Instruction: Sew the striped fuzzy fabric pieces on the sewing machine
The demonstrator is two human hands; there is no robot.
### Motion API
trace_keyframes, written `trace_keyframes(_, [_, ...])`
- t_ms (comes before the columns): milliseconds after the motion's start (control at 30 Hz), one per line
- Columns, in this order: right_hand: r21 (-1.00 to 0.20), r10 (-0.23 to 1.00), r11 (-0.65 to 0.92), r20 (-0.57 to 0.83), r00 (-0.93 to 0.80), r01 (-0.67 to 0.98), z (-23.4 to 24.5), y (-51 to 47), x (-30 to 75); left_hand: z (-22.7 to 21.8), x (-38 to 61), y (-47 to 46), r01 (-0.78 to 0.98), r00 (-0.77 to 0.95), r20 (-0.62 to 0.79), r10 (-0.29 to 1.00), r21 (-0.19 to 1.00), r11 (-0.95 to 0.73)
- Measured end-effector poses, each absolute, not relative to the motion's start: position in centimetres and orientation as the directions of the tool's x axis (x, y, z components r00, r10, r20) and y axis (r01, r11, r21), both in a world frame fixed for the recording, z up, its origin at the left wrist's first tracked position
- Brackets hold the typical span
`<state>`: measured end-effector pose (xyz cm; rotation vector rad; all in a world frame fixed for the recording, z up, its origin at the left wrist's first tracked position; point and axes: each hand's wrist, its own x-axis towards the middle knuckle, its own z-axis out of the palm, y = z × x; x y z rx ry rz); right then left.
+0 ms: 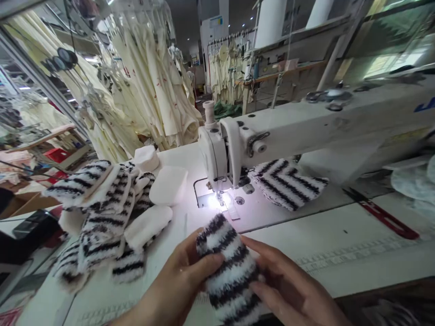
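A black-and-white striped plush fabric piece [231, 267] is held between both hands, just in front of the sewing machine's lit needle area [220, 199]. My left hand [183, 276] grips its left edge, thumb lying on top. At the right edge, my right hand [288, 280] pinches the fabric, its fingers partly behind it. The lower end of the piece runs out of the picture at the bottom. Above my hands stands the white sewing machine head [217, 149]. Another striped plush piece [288, 181] lies under the machine arm.
A pile of striped plush pieces [102, 213] lies on the table's left side, with white padded pieces [168, 185] beside it. Red-handled scissors [384, 215] rest at the right. Cream garments [152, 81] hang on racks behind the table.
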<state>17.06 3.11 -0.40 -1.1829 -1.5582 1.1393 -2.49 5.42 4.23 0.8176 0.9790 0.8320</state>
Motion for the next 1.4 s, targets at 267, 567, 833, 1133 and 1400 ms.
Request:
trace_keyframes(267, [-0.936, 0.975, 0.148, 0.085, -0.204, 0.319, -0.2, 6.8, 11.9, 4.8, -6.6, 12.0, 0.626, 0.254, -0.047, 0.966, 0.77, -0.127])
trace_keyframes(567, [-0.732, 0.907, 0.407, 0.253, -0.335, 0.547, -1.4, 5.0, 13.9, 3.2, -5.3, 10.6, 0.78, 0.281, -0.154, 0.947, 0.611, -0.132])
trace_keyframes(833, [-0.526, 0.811, 0.583, 0.418, -0.409, 0.62, -2.2, 5.1, 13.8, 3.5, -5.2, 11.7, 0.87, 0.205, -0.208, 0.956, 0.487, -0.08])
trace_keyframes(1133, [-0.518, 0.8, 0.598, 0.434, -0.415, 0.611, -2.9, 5.4, 14.2, 4.0, -5.6, 11.7, 0.843, 0.199, -0.243, 0.949, 0.537, -0.039])
trace_keyframes(1400, [-0.514, 0.829, 0.554, 0.413, -0.378, 0.655, -2.1, 5.8, 14.6, 3.8, -6.3, 11.5, 0.881, 0.272, 0.096, 0.958, 0.377, -0.288])
